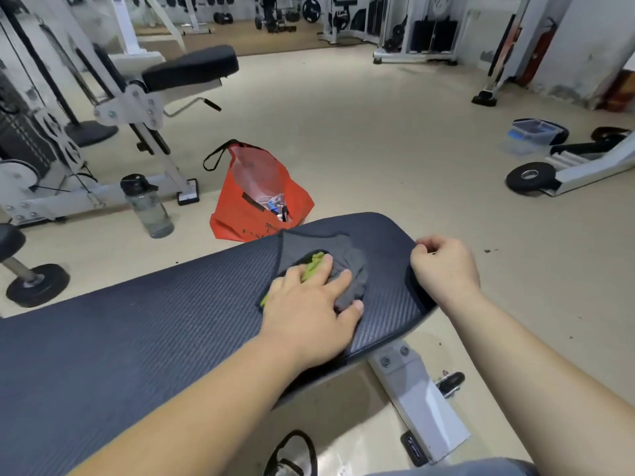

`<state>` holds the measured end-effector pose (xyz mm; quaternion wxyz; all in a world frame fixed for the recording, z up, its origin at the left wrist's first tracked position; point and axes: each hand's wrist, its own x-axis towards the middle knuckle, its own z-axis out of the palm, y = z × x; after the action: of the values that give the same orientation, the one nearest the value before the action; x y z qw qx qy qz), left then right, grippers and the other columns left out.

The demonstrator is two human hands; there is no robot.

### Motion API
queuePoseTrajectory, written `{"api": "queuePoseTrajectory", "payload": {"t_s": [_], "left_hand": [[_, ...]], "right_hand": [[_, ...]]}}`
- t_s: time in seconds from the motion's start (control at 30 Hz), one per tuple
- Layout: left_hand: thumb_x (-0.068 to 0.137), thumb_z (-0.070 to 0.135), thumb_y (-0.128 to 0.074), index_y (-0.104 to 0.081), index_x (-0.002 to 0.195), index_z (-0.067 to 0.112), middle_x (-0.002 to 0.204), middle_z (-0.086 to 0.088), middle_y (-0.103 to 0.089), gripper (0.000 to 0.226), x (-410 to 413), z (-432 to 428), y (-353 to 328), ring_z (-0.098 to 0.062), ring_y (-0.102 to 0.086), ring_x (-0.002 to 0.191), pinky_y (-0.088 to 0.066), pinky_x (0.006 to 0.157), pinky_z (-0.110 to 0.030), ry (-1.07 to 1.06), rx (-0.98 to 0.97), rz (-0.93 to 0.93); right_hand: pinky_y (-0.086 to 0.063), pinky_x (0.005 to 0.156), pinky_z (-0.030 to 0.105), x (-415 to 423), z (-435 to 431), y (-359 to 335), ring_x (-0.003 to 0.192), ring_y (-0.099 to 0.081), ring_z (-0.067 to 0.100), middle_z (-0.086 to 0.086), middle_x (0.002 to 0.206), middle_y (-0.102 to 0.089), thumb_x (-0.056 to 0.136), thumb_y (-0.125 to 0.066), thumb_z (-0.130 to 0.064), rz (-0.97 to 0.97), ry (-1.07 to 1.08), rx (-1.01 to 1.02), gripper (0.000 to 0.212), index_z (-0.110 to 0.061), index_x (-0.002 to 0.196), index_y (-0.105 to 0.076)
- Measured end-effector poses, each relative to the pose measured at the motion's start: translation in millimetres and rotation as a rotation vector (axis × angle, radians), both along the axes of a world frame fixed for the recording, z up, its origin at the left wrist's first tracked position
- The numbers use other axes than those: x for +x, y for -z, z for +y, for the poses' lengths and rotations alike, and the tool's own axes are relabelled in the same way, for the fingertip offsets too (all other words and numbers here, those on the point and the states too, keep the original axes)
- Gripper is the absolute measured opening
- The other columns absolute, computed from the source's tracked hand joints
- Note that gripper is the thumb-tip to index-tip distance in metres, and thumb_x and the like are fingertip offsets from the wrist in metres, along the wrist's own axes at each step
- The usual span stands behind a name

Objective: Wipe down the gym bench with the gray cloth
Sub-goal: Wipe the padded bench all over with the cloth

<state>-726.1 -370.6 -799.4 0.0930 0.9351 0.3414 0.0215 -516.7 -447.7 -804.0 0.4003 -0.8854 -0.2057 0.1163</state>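
The dark padded bench (154, 324) runs out of view at the left and at the bottom, so only its rounded end is seen whole. Part of the pale metal leg (419, 400) under that end shows. The gray cloth (347, 266) lies crumpled on the bench top near that end, with one corner reaching the far edge. Much of the cloth is hidden under the left hand (309, 307), and a green patch (314, 264) peeks out between the fingers; whether it is part of the cloth or a second rag is hard to tell. The left hand lies palm down with its fingers spread and fairly straight, pressing the cloth flat, the thumb at the cloth's near side. The left forearm reaches across the bench from the near edge. The right hand (445, 266) is curled round the bench's end edge and grips it; its fingertips are tucked out of sight. Beyond the far edge, a red bag (247, 197) and a water bottle (147, 207) stand on the floor (378, 149), the bag's lower part hidden by the bench.
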Motion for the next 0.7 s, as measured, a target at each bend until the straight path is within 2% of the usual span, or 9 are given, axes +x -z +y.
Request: {"api": "queuePoseTrajectory", "payload": {"t_s": [0.07, 0.13, 0.2, 0.27, 0.33, 0.4, 0.47, 0.53, 0.7], "left_hand": [[0.092, 0.068, -0.032, -0.026, 0.152, 0.050, 0.169, 0.014, -0.013, 0.063, -1.1, -22.3, -2.8, -0.023, -0.021, 0.149, -0.024, 0.116, -0.043, 0.232, 0.031, 0.004], [0.093, 0.067, -0.033, -0.026, 0.152, 0.051, 0.168, 0.016, -0.016, 0.062, -5.4, -4.2, -4.3, -0.015, -0.023, 0.149, -0.026, 0.118, -0.040, 0.375, 0.055, -0.002], [0.093, 0.067, -0.032, -0.030, 0.152, 0.051, 0.168, 0.016, -0.019, 0.061, 3.2, 38.7, -1.7, -0.015, -0.026, 0.150, -0.028, 0.120, -0.040, 0.308, 0.071, 0.033], [0.094, 0.066, -0.033, -0.030, 0.152, 0.049, 0.169, 0.013, -0.017, 0.061, 20.4, 67.7, 1.4, -0.019, -0.022, 0.152, -0.025, 0.122, -0.044, 0.084, 0.033, 0.069], [0.093, 0.066, -0.033, -0.030, 0.153, 0.049, 0.170, 0.011, -0.015, 0.062, 44.0, 57.7, 9.5, -0.024, -0.020, 0.153, -0.021, 0.122, -0.044, -0.023, 0.023, 0.048], [0.092, 0.065, -0.034, -0.031, 0.152, 0.049, 0.169, 0.012, -0.016, 0.063, 59.8, 29.3, 13.4, -0.024, -0.020, 0.153, -0.020, 0.123, -0.043, 0.113, 0.042, -0.016], [0.092, 0.063, -0.036, -0.034, 0.151, 0.049, 0.168, 0.014, -0.018, 0.061, 62.3, 22.4, 10.6, -0.017, -0.020, 0.153, -0.021, 0.124, -0.040, 0.360, 0.023, -0.056], [0.093, 0.062, -0.037, -0.036, 0.150, 0.048, 0.167, 0.015, -0.020, 0.059, 72.3, 47.4, 7.1, -0.012, -0.021, 0.154, -0.021, 0.125, -0.038, 0.474, -0.011, -0.039], [0.096, 0.061, -0.036, -0.034, 0.153, 0.043, 0.170, 0.008, -0.016, 0.059, 128.9, 75.5, 14.9, -0.020, -0.016, 0.156, -0.013, 0.127, -0.040, 0.106, -0.063, -0.009]], "right_hand": [[-0.055, 0.091, 0.040, 2.3, 0.2, 4.5, 0.105, -0.066, 0.028, 0.000, 0.101, -0.075, 0.082, -0.049, -0.033, 0.008, 0.001, 0.042, 0.025, -0.027, 0.088, -0.072], [-0.055, 0.094, 0.042, 3.5, 1.5, 8.7, 0.110, -0.064, 0.028, 0.001, 0.104, -0.075, 0.080, -0.047, -0.034, 0.029, 0.016, 0.089, 0.031, -0.025, 0.090, -0.074], [-0.052, 0.100, 0.041, 7.2, 1.9, 12.2, 0.117, -0.063, 0.027, 0.000, 0.113, -0.075, 0.084, -0.047, -0.030, 0.068, 0.045, 0.134, 0.031, -0.027, 0.098, -0.076], [-0.049, 0.105, 0.038, 9.9, 1.2, 13.9, 0.121, -0.063, 0.023, -0.002, 0.123, -0.073, 0.086, -0.048, -0.024, 0.121, 0.069, 0.179, 0.037, -0.025, 0.110, -0.076], [-0.047, 0.106, 0.036, 13.2, 1.0, 17.3, 0.120, -0.063, 0.022, -0.001, 0.121, -0.072, 0.079, -0.046, -0.017, 0.181, 0.091, 0.243, 0.048, -0.021, 0.116, -0.075], [-0.050, 0.107, 0.039, 16.4, 1.3, 21.1, 0.115, -0.065, 0.024, 0.000, 0.114, -0.073, 0.067, -0.041, -0.015, 0.244, 0.148, 0.281, 0.057, -0.020, 0.112, -0.076], [-0.055, 0.103, 0.045, 19.7, 2.7, 27.3, 0.109, -0.068, 0.028, 0.002, 0.108, -0.076, 0.061, -0.040, -0.014, 0.324, 0.220, 0.347, 0.052, -0.020, 0.097, -0.077], [-0.057, 0.100, 0.047, 23.5, 4.1, 29.4, 0.107, -0.070, 0.031, 0.003, 0.103, -0.076, 0.064, -0.043, -0.011, 0.385, 0.279, 0.418, 0.043, -0.021, 0.091, -0.075], [-0.056, 0.092, 0.049, 27.7, 1.7, 25.3, 0.097, -0.070, 0.037, 0.010, 0.093, -0.079, 0.069, -0.042, -0.013, 0.468, 0.369, 0.505, 0.031, -0.025, 0.084, -0.067]]}}
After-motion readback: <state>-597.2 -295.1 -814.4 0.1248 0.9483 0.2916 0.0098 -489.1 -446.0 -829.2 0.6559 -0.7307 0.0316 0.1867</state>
